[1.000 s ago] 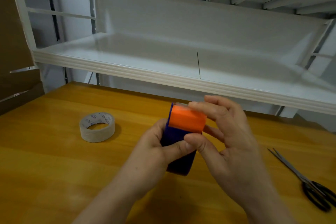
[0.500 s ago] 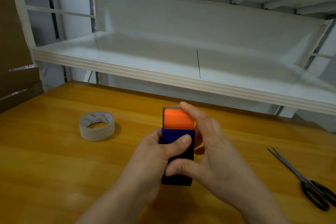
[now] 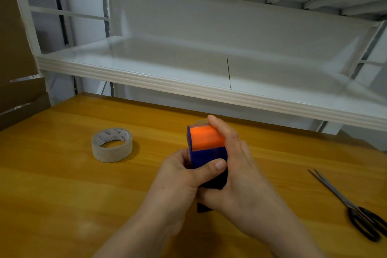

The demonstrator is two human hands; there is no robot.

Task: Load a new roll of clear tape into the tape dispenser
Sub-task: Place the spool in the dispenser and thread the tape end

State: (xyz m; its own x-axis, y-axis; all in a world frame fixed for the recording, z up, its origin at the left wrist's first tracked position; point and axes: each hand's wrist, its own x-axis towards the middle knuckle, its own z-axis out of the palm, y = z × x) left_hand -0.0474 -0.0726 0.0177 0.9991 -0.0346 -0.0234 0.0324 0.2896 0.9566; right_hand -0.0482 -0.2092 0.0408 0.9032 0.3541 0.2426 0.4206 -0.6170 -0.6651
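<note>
Item: blue plastic tape dispenser with orange flap, gripped by left hand and right hand, fingers curled round it. Clear tape roll with printed core: lying on yellow wooden table, well apart, unloaded. Risk: the two-handed grip may slip if the flap is forced.

The left hand and right hand cover the low part of the tape dispenser. Right of the hands, the scissors run off the picture's edge. Left of the hands, the tape roll has print too small to read.
</note>
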